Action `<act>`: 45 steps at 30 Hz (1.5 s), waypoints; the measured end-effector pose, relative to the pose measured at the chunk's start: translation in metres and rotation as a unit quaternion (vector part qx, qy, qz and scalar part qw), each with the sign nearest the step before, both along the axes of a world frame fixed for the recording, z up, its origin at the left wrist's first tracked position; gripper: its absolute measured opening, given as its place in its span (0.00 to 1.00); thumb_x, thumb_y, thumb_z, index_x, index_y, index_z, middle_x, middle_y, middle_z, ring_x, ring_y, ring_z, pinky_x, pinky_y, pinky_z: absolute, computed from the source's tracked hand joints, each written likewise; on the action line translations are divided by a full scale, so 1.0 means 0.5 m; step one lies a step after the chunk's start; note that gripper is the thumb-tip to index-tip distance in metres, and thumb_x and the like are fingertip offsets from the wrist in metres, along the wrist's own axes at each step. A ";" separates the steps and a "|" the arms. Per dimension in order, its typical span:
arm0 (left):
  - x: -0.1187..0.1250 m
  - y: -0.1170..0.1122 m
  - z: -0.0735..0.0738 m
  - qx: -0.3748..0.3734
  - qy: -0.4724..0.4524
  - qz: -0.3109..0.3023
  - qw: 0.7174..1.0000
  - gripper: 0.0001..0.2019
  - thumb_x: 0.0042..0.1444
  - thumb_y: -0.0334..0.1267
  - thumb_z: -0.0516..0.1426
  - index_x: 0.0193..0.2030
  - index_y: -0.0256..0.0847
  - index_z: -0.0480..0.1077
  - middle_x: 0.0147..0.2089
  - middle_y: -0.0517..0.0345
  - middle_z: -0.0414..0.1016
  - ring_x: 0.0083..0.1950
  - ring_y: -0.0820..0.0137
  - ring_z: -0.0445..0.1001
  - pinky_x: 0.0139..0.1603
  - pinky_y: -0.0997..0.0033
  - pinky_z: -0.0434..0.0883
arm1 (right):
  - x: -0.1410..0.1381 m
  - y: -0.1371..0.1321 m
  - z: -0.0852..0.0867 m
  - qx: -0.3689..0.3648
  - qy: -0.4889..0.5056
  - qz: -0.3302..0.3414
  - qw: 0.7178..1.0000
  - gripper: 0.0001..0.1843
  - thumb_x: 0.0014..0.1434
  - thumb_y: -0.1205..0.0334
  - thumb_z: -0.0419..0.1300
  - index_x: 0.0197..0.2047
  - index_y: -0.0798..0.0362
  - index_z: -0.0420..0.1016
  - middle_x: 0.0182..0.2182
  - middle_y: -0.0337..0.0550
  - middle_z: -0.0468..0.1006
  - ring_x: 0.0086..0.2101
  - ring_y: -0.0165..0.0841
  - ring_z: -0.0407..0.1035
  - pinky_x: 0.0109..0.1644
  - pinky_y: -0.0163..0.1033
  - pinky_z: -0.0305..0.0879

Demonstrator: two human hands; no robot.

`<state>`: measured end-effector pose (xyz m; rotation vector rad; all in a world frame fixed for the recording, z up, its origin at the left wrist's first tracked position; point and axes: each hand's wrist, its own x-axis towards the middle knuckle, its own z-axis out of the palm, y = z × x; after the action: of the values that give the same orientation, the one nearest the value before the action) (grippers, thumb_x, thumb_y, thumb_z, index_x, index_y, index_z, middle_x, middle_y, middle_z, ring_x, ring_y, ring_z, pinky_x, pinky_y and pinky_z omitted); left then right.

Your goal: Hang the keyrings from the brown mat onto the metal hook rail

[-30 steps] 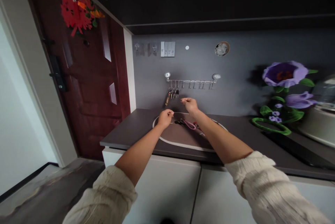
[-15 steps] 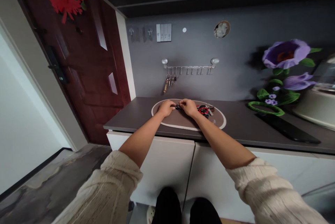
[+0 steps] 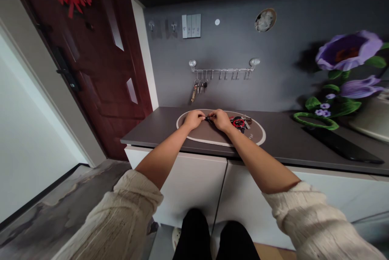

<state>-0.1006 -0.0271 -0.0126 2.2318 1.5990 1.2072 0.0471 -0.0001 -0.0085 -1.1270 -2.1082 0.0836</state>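
My left hand (image 3: 194,120) is closed in a pinch over the oval brown mat (image 3: 206,136) with a pale rim. Facing it, my right hand (image 3: 220,119) also pinches with thumb and fingers. Between the fingertips of both hands is a small black key-like piece (image 3: 207,118); its exact shape is too small to make out. Just right of my right hand lies a bunch of keys (image 3: 240,124) with a red ring and black parts, partly hidden by that hand.
Several keys (image 3: 200,86) hang at the left of a clear hook rail (image 3: 225,70) on the wall. At right on the dark counter (image 3: 282,138) are a black phone-like slab (image 3: 346,146), purple flowers (image 3: 349,53) and a pale rounded object (image 3: 370,118). A dark red door (image 3: 100,90) stands left.
The view has shifted slightly, so the counter sits a little higher. Both hands stay together at the mat, and the small dark piece is turned slightly between the fingertips.
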 end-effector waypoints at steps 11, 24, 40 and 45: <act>0.003 -0.001 0.003 -0.041 -0.201 -0.041 0.978 0.05 0.43 0.32 0.57 0.28 0.33 0.72 0.27 0.56 0.73 0.28 0.76 0.67 0.34 0.74 0.65 | 0.001 -0.014 0.009 0.017 -0.032 0.011 0.999 0.10 0.50 0.68 0.53 0.32 0.55 0.75 0.32 0.45 0.76 0.33 0.32 0.67 0.38 0.33 0.57; 0.005 0.005 -0.003 -0.124 -0.424 -0.114 0.890 0.09 0.39 0.35 0.61 0.29 0.32 0.70 0.25 0.59 0.70 0.26 0.79 0.66 0.32 0.74 0.66 | 0.000 -0.035 0.024 -0.010 0.092 0.071 0.993 0.09 0.50 0.64 0.53 0.30 0.55 0.74 0.26 0.42 0.74 0.29 0.29 0.65 0.36 0.33 0.57; 0.006 0.001 -0.001 -0.140 -0.434 -0.137 0.880 0.14 0.37 0.34 0.62 0.34 0.34 0.70 0.30 0.57 0.72 0.28 0.79 0.67 0.32 0.75 0.64 | -0.003 0.007 0.000 -0.103 0.255 0.143 0.951 0.13 0.45 0.53 0.54 0.26 0.56 0.69 0.17 0.36 0.66 0.20 0.25 0.56 0.26 0.32 0.53; 0.010 -0.005 0.002 -0.124 -0.413 -0.133 0.892 0.14 0.39 0.37 0.61 0.35 0.35 0.70 0.32 0.55 0.73 0.30 0.77 0.68 0.32 0.76 0.64 | 0.000 0.004 0.002 -0.119 0.282 0.150 0.940 0.14 0.45 0.52 0.55 0.26 0.56 0.68 0.19 0.37 0.66 0.20 0.24 0.56 0.25 0.31 0.54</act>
<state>-0.0956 -0.0295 -0.0116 1.3946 0.9900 1.4712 0.0473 0.0021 -0.0073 -0.7754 -1.7516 0.7356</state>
